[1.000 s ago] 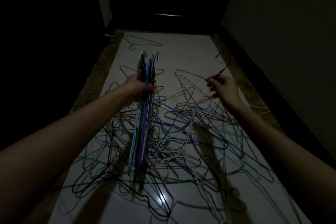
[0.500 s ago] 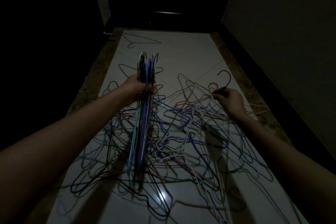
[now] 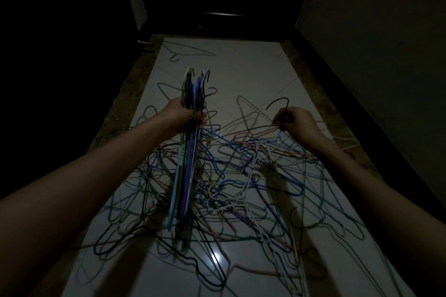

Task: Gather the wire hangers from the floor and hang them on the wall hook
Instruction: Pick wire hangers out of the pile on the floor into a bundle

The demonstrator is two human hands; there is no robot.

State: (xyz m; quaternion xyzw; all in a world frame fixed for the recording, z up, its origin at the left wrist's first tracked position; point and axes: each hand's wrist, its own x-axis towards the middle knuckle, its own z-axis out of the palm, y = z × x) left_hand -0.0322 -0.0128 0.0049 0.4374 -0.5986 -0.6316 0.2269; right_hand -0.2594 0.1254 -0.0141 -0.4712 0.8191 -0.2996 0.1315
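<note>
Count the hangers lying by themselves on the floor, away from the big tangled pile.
1: a lone hanger at the far end of the floor, near the dark doorway. Others may hide in the dark edges.

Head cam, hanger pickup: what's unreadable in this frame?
- Wall hook: not in view; the walls are dark.
- Number of hangers in the left hand bundle: they overlap.
- Black hanger body below the right hand: lost in the floor pile.
- Far doorway: too dark.
</note>
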